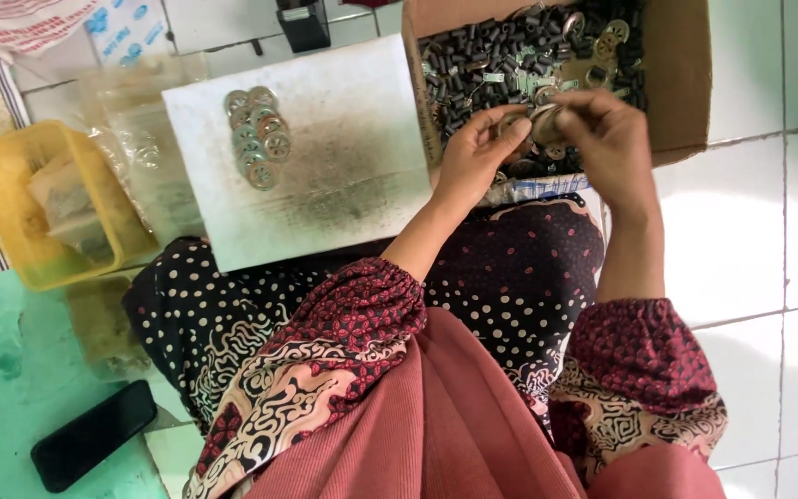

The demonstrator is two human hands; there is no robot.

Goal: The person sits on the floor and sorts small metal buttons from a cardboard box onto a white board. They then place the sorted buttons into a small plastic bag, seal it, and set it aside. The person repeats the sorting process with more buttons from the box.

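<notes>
Discs [547, 118], small round metal ones, sit pinched between my two hands over the near edge of the box [676, 83]. My left hand [473, 157] reaches up toward 1 o'clock, fingers closed on one disc; my right hand [607, 139] curls in from 3 o'clock, gripping others. More discs lie stacked on the board [344, 185] at 9 o'clock.

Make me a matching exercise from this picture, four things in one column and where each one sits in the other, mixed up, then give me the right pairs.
Things:
1. stack of metal discs
2. black phone
3. yellow basket
4. small dark tubes

Places:
A. inside the cardboard box
B. on the green floor at lower left
C. on the white board
D. left of the white board

Pairs: 1-C, 2-B, 3-D, 4-A
</notes>
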